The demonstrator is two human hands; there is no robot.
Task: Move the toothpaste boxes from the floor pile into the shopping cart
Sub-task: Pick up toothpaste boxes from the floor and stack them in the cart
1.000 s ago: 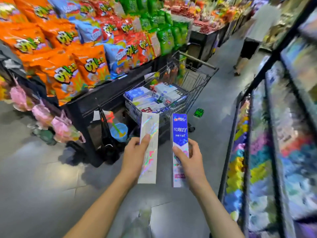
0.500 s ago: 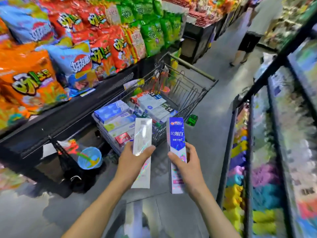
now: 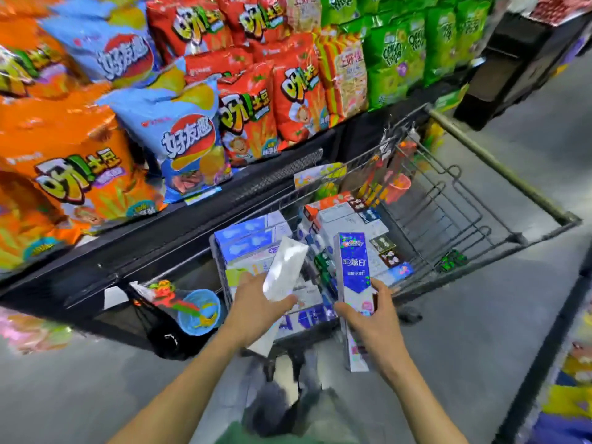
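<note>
Over the near end of the shopping cart (image 3: 474,219): two toothpaste boxes held, one per hand.

The blue toothpaste box (image 3: 352,277) is gripped low on its length by the right hand (image 3: 371,318), thumb across the front, fingers curled behind; the silver toothpaste box (image 3: 282,277) is gripped likewise by the left hand (image 3: 256,312), tilted right. Both hang just above the boxes already stacked (image 3: 256,241) in the basket. Judged light, stiff, thin cardboard with a glossy, somewhat slippery finish; hold across the narrow faces near mid-length and avoid crushing the panels. Legible print: "3D" with Chinese characters on the blue box; the silver box shows only glare. On the far-left shelf, snack bags (image 3: 189,145) carry large Chinese lettering.
</note>
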